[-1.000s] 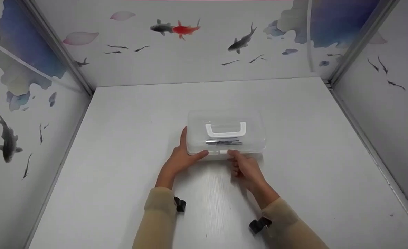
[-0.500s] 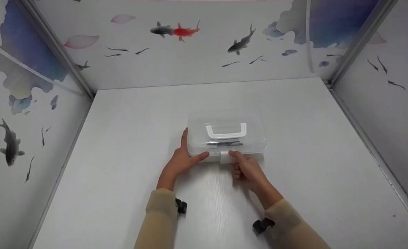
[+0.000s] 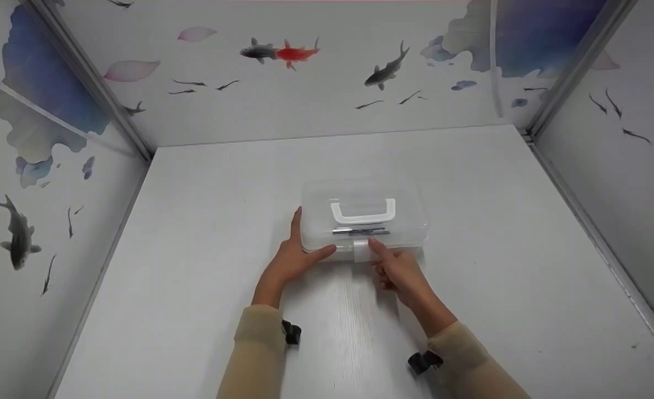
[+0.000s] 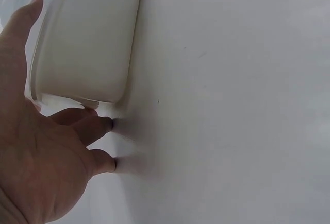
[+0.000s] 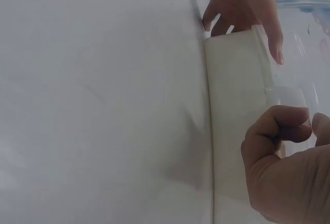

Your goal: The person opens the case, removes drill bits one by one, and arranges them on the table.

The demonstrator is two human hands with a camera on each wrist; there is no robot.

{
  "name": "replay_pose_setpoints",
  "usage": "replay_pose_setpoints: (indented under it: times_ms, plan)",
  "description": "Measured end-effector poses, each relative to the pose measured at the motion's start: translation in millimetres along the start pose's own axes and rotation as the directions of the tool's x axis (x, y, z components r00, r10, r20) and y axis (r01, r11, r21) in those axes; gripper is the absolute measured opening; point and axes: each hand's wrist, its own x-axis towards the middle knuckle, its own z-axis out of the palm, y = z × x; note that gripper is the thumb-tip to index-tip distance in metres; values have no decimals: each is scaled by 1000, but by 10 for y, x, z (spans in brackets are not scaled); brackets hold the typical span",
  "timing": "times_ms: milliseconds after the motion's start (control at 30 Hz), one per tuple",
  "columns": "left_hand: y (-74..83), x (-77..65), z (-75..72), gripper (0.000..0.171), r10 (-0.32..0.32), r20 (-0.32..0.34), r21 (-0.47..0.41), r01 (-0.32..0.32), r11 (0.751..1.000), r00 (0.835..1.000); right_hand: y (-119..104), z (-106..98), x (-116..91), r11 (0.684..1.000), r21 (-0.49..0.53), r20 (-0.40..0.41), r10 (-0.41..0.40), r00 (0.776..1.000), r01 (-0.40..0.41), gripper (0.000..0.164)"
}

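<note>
On the white table sits a clear-lidded plastic box (image 3: 317, 210) with a white carrying handle (image 3: 363, 218) on its lid. Thin dark sticks (image 3: 360, 231) show through the lid. My left hand (image 3: 291, 259) spreads around the near left corner: the thumb lies on the front lid edge, the fingers along the side. In the left wrist view, fingertips (image 4: 114, 165) of that hand touch the tabletop. My right hand (image 3: 401, 272) pinches the white front latch (image 3: 361, 251) between thumb and curled index finger. The right wrist view partly hides the latch (image 5: 289, 96) behind those fingers.
A white back wall (image 3: 304, 105) with painted fish stands behind the table, and side walls (image 3: 44, 221) rise at left and right. A black wrist camera (image 3: 292, 332) hangs at the left cuff, another black camera (image 3: 423, 363) at the right cuff.
The white latch shows longer in front of the lid than one second ago. My right thumb has shifted slightly up on it. The left hand keeps its place on the box.
</note>
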Motion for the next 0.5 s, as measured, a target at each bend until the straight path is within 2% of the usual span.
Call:
replay_pose_setpoints:
  times_ms: [133, 300, 500]
  plan:
    - [0, -1, 1, 134, 10, -2, 11, -10, 1000, 1000, -6, -15, 8, 1000, 12, 27, 4, 1000, -5, 60]
    - [-2, 16, 3, 133, 9, -5, 17, -9, 1000, 1000, -13, -38, 3, 999, 37, 68, 32, 997, -35, 41]
    - [-1, 18, 10, 134, 13, 2, 14, -13, 1000, 1000, 47, -63, -30, 1000, -19, 84, 5, 996, -4, 25]
